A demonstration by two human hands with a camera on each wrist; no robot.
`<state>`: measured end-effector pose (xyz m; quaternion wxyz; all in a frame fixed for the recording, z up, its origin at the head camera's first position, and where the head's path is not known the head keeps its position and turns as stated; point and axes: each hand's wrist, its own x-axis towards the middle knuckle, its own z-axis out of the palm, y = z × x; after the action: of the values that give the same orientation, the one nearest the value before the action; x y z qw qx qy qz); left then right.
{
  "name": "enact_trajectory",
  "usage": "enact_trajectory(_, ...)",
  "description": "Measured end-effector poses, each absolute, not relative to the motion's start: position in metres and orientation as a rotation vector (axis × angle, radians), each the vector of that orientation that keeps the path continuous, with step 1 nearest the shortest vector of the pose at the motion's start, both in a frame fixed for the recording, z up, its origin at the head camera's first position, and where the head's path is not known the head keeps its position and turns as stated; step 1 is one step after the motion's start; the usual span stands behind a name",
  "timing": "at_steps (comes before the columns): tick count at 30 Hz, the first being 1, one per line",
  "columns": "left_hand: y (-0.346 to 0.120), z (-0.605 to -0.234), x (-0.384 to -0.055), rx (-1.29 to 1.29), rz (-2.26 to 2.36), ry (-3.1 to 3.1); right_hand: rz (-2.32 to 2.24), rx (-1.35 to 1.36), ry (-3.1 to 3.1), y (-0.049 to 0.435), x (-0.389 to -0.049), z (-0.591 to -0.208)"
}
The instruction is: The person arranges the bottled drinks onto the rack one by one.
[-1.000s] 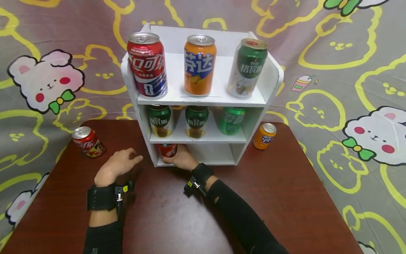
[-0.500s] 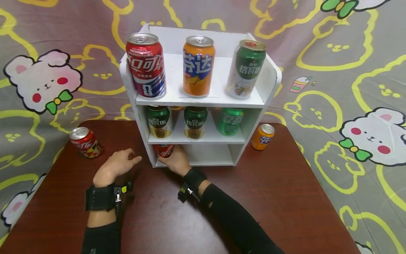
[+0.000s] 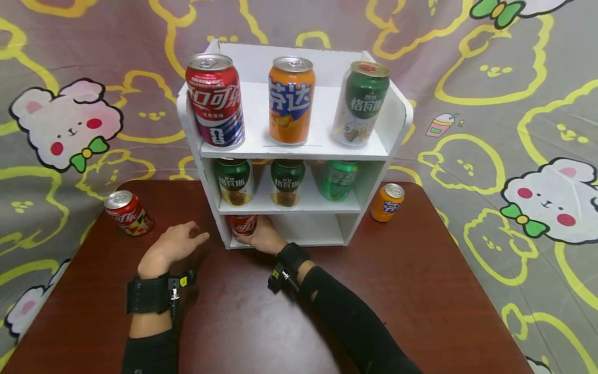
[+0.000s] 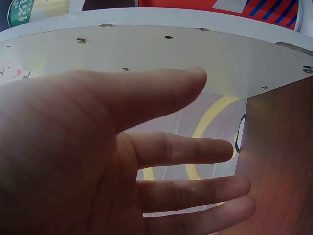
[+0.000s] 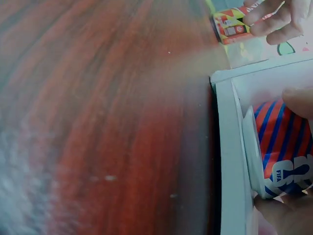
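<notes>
A white three-level shelf [image 3: 308,150] stands on the brown table. In its bottom compartment, at the left end, is a red cola can [image 3: 242,225]; my right hand [image 3: 266,238] grips it. The right wrist view shows that can's blue-striped lower part [image 5: 286,142] between thumb and fingers, close to the shelf's side wall. My left hand [image 3: 174,245] hovers over the table left of the shelf, holding nothing. Seen from the left wrist, its fingers [image 4: 186,149] are spread and fairly straight beside the shelf's outer side panel [image 4: 161,54].
On top stand a large cola can [image 3: 216,104], an orange soda can [image 3: 291,101] and a green-white can [image 3: 361,104]. Two green-gold cans [image 3: 287,183] and a green can [image 3: 340,181] fill the middle. Another cola can [image 3: 128,214] and a small orange can [image 3: 387,203] flank the shelf.
The right hand and its cola can have shifted very slightly left toward the side wall. The left hand keeps nearly the same pose; the head view has moved a little.
</notes>
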<state>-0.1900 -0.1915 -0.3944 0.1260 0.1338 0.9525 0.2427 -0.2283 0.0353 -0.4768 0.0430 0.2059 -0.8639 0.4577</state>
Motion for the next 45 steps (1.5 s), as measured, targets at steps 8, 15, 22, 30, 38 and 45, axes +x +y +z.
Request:
enact_trajectory(8, -0.191, -0.395, -0.191, 0.378, 0.707, 2.764, 1.336, 0.450, -2.704, 0.032, -0.224, -0.476)
enact_trajectory(15, -0.190, -0.397, -0.190, 0.372, 0.707, 2.760, 1.236, 0.376, -2.759, 0.028, -0.220, -0.471)
enact_trajectory(22, -0.189, -0.395, -0.189, 0.362, 0.713, 2.738, 1.225, 0.291, -2.734, 0.023, -0.218, -0.471)
enact_trajectory(30, -0.188, -0.395, -0.190, 0.365, 0.687, 2.763, 1.206, 0.171, -2.690, 0.013, -0.214, -0.473)
enact_trajectory(38, -0.188, -0.395, -0.191, 0.374, 0.674, 2.771, 1.201, 0.283, -2.713, 0.017, -0.218, -0.473)
enact_trajectory(45, -0.188, -0.395, -0.190, 0.370, 0.675, 2.766, 1.237, 0.407, -2.821, 0.029, -0.223, -0.472)
